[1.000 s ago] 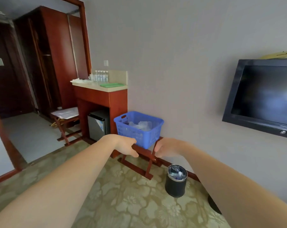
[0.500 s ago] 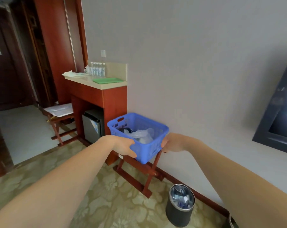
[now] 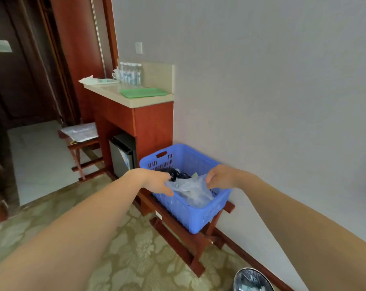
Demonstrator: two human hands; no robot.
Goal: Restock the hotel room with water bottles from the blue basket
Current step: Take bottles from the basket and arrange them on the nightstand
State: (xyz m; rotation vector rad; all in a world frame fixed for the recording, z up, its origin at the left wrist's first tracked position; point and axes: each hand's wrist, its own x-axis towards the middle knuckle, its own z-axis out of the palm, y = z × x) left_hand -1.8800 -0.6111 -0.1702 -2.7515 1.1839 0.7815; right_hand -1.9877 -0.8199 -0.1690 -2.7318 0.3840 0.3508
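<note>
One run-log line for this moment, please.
stage: at blue basket | left hand: grips clear plastic bag | right hand: grips same bag | basket: on wooden rack

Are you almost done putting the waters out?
Just starting. A few water bottles already stand on the counter. The left hand and right hand hold a plastic bag inside the blue basket. No bottle is lifted out yet, so carrying them over is left.

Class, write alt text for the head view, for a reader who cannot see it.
A person's left hand and right hand grip a clear plastic bag inside a blue basket on a wooden rack by the wall. Behind it, water bottles and a green tray stand on a counter.
</note>
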